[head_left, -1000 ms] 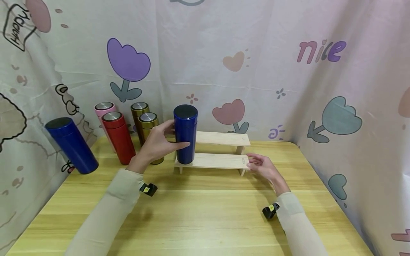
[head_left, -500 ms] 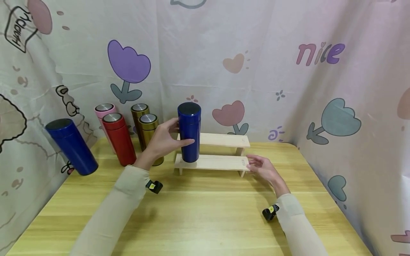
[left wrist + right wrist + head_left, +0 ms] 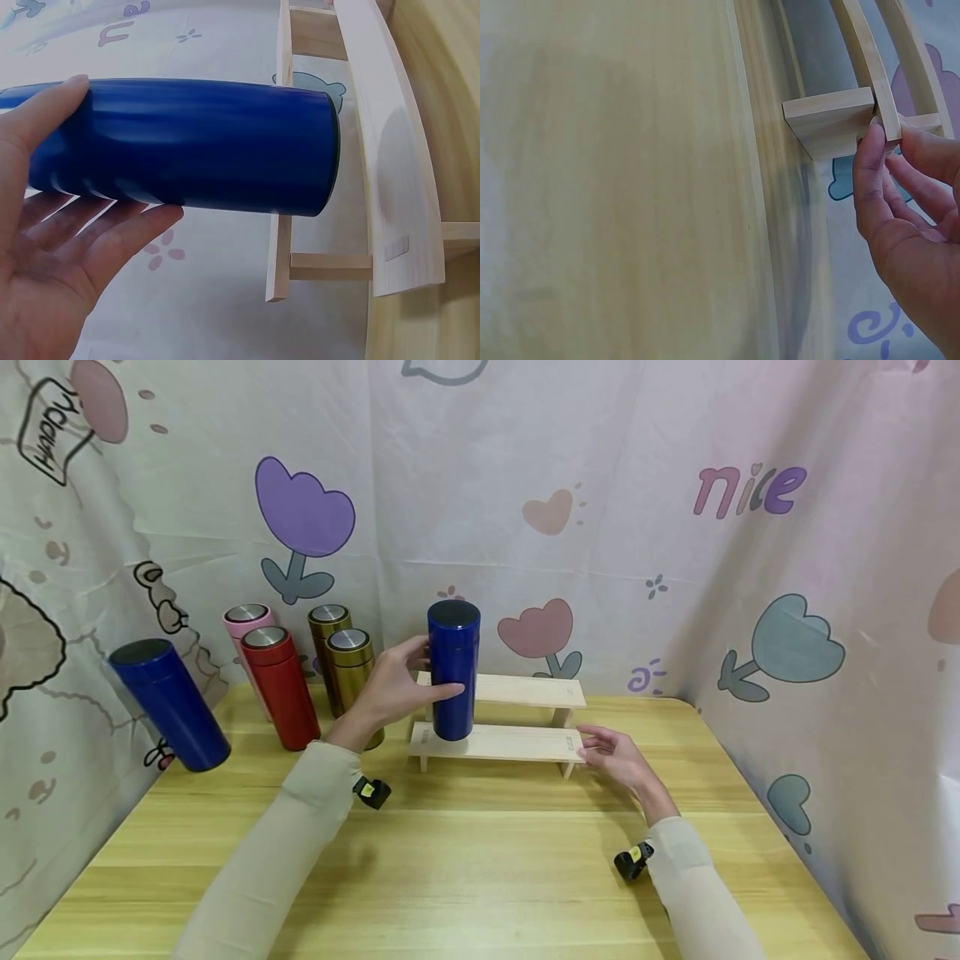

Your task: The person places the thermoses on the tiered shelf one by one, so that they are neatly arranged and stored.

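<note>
My left hand (image 3: 397, 685) grips a dark blue thermos bottle (image 3: 453, 677) with a black top, thumb on the near side and fingers round the far side. The left wrist view shows a gap between the base of this blue bottle (image 3: 210, 146) and the lower board, so it hangs just above the two-step wooden rack (image 3: 517, 743). At the rack's right end, my right hand (image 3: 618, 758) pinches the end of the lower board. Thumb and fingers of the right hand (image 3: 907, 217) meet round that board end (image 3: 885, 112) in the right wrist view.
Several more bottles stand at the back left of the wooden table (image 3: 480, 868): another blue bottle (image 3: 172, 706), a red one (image 3: 281, 689), a pink one (image 3: 242, 620), and two gold ones, the nearer gold bottle (image 3: 351, 664) partly behind my left hand. A printed curtain (image 3: 450, 477) hangs behind.
My left hand has carried the blue thermos bottle a little to the right above the rack's lower board. My right hand keeps its place at the board's end.
</note>
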`<state>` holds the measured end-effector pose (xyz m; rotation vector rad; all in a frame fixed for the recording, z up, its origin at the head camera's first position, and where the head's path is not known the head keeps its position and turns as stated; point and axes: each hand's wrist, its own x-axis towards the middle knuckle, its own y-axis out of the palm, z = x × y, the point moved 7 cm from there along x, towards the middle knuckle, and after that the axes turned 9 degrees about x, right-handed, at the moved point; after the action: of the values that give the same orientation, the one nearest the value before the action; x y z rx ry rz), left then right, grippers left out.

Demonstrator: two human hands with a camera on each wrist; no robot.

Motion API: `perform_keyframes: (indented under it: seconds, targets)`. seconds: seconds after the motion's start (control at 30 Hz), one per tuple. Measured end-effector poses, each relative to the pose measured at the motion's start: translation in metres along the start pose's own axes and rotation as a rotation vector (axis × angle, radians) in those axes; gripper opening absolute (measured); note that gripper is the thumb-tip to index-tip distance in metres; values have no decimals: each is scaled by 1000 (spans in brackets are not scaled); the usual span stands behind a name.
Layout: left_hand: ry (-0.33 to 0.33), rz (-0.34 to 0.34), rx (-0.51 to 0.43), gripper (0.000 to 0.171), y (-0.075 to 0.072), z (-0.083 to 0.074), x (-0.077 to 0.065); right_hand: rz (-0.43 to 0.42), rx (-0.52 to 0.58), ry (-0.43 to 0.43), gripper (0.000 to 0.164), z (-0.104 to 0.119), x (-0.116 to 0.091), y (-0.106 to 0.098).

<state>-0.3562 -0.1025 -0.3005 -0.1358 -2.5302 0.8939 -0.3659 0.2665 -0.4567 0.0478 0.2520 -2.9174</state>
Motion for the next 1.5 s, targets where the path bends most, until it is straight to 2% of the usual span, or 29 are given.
perform_keyframes:
  seconds: [0.5, 0.73, 0.97, 1.3, 1.5]
  targets:
    - [-2, -2, -22, 80, 7, -3, 12, 9, 17, -4, 58, -2, 0, 1]
    - [23, -7, -40, 78, 10, -11, 16, 7, 16, -8, 58, -2, 0, 2]
    - [16, 3, -69, 78, 14, -19, 20, 18, 23, -13, 57, -1, 0, 1]
    - [11, 11, -43, 80, 21, -28, 28, 11, 33, -3, 58, -2, 1, 0]
    - [36, 13, -59, 74, 24, -34, 34, 11, 33, 1, 58, -2, 1, 0]
